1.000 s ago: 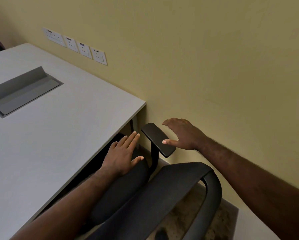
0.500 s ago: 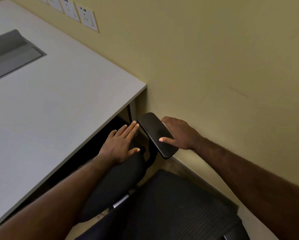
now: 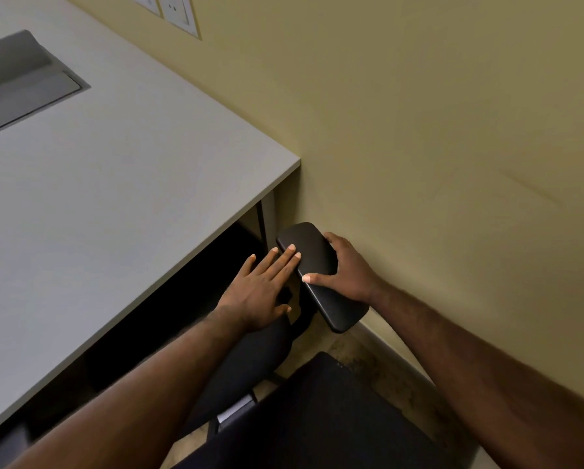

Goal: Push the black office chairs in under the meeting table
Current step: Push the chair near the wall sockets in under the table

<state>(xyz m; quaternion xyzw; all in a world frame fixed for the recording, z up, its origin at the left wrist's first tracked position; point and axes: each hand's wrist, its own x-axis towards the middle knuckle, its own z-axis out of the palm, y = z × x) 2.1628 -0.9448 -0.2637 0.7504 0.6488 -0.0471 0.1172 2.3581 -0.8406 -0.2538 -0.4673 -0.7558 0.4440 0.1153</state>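
Observation:
A black office chair (image 3: 250, 363) stands at the corner of the white meeting table (image 3: 121, 184), its seat partly under the tabletop edge. Its mesh backrest (image 3: 317, 414) fills the bottom of the view. My right hand (image 3: 344, 269) grips the chair's right armrest pad (image 3: 321, 275), thumb on top and fingers wrapped round the wall side. My left hand (image 3: 263, 292) lies flat with fingers spread, palm over the seat and fingertips touching the armrest pad's inner edge. The chair's base and wheels are hidden.
A yellow wall (image 3: 436, 130) runs close along the chair's right side, with a skirting board (image 3: 385, 340) at the floor. White wall sockets (image 3: 178, 11) sit above the table. A grey cable flap (image 3: 23, 82) is set in the tabletop. A table leg (image 3: 266, 214) stands beside the armrest.
My right hand has closed round the armrest pad. My left hand slid forward until its fingertips reached the pad. The view tilted down and closer; the chair sits slightly further towards the table.

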